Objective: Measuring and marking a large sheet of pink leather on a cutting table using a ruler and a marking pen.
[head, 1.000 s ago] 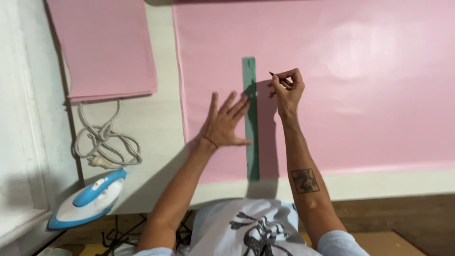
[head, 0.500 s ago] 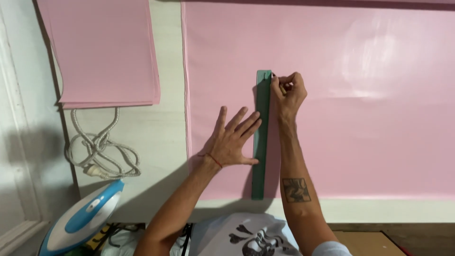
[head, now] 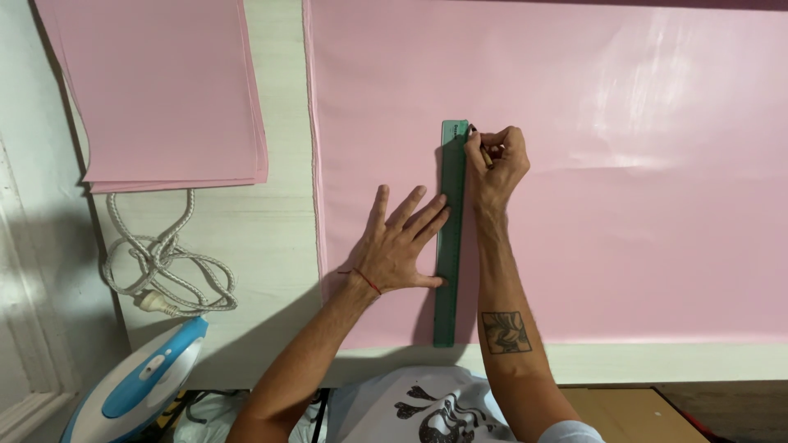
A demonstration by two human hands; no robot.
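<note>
Change: since the earlier pictures the right hand has travelled up the ruler's right edge to its far end, and the left hand has slid up beside it.
Right fingers: curled shut round a short dark pencil, its tip touching the sheet at the top right corner of the ruler.
Left fingers: spread open and flat, fingertips and thumb pressing on the ruler's left edge; they grip nothing.
Ruler: long green translucent plastic ruler, lying straight from the near edge of the sheet towards its middle, between the two hands.
Sheet: large smooth pink sheet of fabric or paper, spread over the right part of the table, its near edge parallel to the table's near edge.
Doing it well: I judge the line stays true if the flat hand bears down evenly so the ruler cannot pivot, and the pencil hugs the ruler's edge with light, steady pressure.
Table: pale wood-grain table, bare in a strip left of the sheet.
Far left corner: stack of pink sheets.
Left edge: coiled whitish cord with a plug.
Near left corner: blue and white clothes iron, well apart from both hands.
</note>
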